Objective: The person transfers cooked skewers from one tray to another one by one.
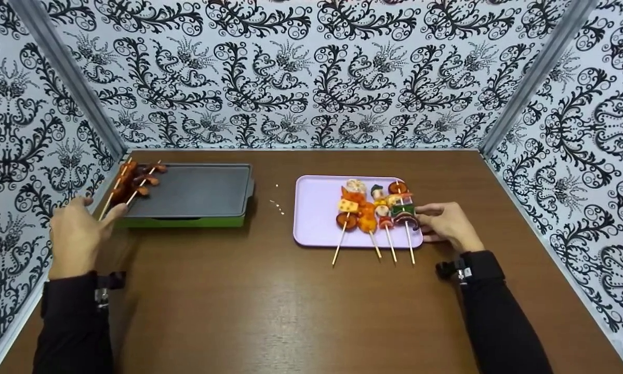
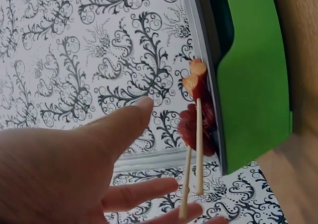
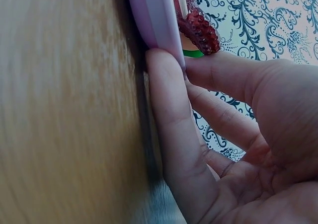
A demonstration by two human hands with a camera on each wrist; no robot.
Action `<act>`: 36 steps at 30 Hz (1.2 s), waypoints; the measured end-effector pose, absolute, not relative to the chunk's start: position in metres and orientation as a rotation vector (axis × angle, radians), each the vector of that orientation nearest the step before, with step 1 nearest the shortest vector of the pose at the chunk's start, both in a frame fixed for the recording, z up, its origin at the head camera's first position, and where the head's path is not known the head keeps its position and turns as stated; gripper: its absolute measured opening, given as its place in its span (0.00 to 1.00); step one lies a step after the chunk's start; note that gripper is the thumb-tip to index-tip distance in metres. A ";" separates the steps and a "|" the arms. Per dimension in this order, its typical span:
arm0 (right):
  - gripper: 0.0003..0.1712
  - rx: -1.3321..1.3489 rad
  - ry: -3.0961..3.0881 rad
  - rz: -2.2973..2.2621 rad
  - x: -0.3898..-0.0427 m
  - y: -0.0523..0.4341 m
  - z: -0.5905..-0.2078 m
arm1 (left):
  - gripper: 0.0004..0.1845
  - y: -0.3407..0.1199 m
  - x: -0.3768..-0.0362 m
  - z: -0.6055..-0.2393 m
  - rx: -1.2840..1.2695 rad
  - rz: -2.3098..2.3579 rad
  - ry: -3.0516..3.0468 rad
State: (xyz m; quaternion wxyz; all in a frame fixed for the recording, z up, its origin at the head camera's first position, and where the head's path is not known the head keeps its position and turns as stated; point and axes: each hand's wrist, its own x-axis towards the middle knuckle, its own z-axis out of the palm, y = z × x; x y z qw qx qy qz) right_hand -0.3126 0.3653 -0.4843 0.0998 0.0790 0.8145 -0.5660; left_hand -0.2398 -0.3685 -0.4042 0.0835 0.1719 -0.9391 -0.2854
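Observation:
At the left end of the grill plate (image 1: 202,189) lie skewers of glossy red-brown sausage-like pieces (image 2: 198,119), their sticks pointing toward me. My left hand (image 1: 77,236) is beside those sticks; in the left wrist view the thumb and fingers of the hand (image 2: 74,159) are spread apart, not closed round them. A pale purple tray (image 1: 316,208) carries several skewers of mixed pieces (image 1: 366,210), sticks over its near edge. My right hand (image 1: 449,226) pinches the tray's right edge; in the right wrist view one finger (image 3: 171,100) lies under the rim and the thumb above.
The grill has a green base (image 1: 186,222) and a dark flat top. Small white specks (image 1: 277,205) lie on the brown table (image 1: 269,301) between grill and tray. Patterned walls (image 1: 290,67) enclose the back and both sides.

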 end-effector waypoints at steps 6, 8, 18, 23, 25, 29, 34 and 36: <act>0.25 0.234 2.394 -1.686 -0.312 0.365 -0.485 | 0.42 -0.371 -0.234 -0.408 0.505 -0.821 -2.763; 0.26 0.229 2.385 -1.696 -0.311 0.365 -0.485 | 0.37 -0.371 -0.231 -0.409 0.507 -0.821 -2.747; 0.26 0.233 2.392 -1.695 -0.311 0.364 -0.486 | 0.20 -0.371 -0.229 -0.410 0.546 -0.857 -2.750; 0.24 0.239 2.402 -1.691 -0.311 0.363 -0.484 | 0.14 -0.370 -0.230 -0.411 0.514 -0.826 -2.709; 0.23 0.243 2.403 -1.689 -0.311 0.363 -0.483 | 0.14 -0.370 -0.229 -0.410 0.530 -0.836 -2.710; 0.24 0.235 2.400 -1.681 -0.312 0.364 -0.483 | 0.14 -0.369 -0.228 -0.408 0.551 -0.835 -2.697; 0.24 0.230 2.402 -1.681 -0.312 0.365 -0.484 | 0.13 -0.367 -0.228 -0.407 0.562 -0.832 -2.673; 0.25 0.224 2.403 -1.677 -0.313 0.365 -0.484 | 0.13 -0.367 -0.228 -0.406 0.568 -0.842 -2.666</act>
